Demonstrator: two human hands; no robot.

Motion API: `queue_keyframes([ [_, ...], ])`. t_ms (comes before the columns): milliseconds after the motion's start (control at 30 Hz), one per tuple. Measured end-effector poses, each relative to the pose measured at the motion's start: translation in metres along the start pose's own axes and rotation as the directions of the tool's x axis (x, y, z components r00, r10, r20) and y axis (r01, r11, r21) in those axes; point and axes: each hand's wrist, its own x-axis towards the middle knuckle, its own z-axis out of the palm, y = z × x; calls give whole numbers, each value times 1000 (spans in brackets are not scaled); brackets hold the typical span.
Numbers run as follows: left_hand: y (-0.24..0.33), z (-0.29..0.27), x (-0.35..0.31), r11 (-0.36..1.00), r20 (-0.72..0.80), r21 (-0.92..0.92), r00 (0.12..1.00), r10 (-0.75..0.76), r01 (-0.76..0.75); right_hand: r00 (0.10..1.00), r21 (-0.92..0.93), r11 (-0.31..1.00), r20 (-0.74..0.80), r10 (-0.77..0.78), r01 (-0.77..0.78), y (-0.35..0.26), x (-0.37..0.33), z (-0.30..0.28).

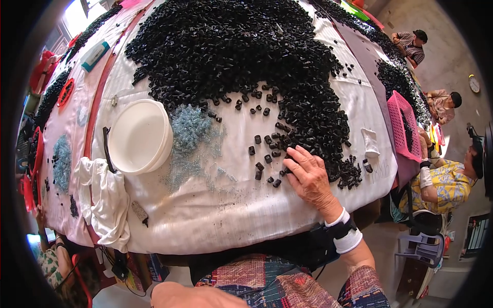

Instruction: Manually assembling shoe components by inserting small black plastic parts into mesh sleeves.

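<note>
My right hand (308, 177) lies palm down on the white cloth-covered table (215, 215), fingers spread over small black cylindrical parts (264, 156) scattered near the edge of a very large black heap (231, 46). Whether a part sits under the fingers is hidden. The wrist wears a white and black band (345, 233). My left hand is not in the picture; only a bare forearm or knee (190, 296) shows at the lower edge. A pile of small pale blue springs (190, 131) lies left of the scattered parts, beside stacked white bowls (138, 136).
A white rag (105, 200) hangs over the table's near left edge. A pink basket (403, 123) stands at the right edge, with a small white cloth piece (370, 142) near it. Other people sit at the right side (441, 185) and at lower left (51, 256).
</note>
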Motion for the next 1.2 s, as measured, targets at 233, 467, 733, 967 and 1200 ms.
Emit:
queue_keyframes([
  [233,-2,6,3,981,-137,163,987,-80,103,998,-29,1000,-65,-1,0,14,7,6],
  [467,4,10,-2,969,-107,248,994,12,14,981,-107,984,-146,127,-144,35,24,6],
  [733,-26,-20,-54,960,-431,85,879,-205,266,986,-54,994,-145,87,-95,28,41,-18],
  [967,-69,-40,-104,898,-835,-240,393,-385,369,997,319,947,-50,57,-38,-12,21,-18],
  [1200,-78,-45,-119,861,-851,-323,277,-446,394,995,349,937,-84,45,-13,-51,8,-9],
])
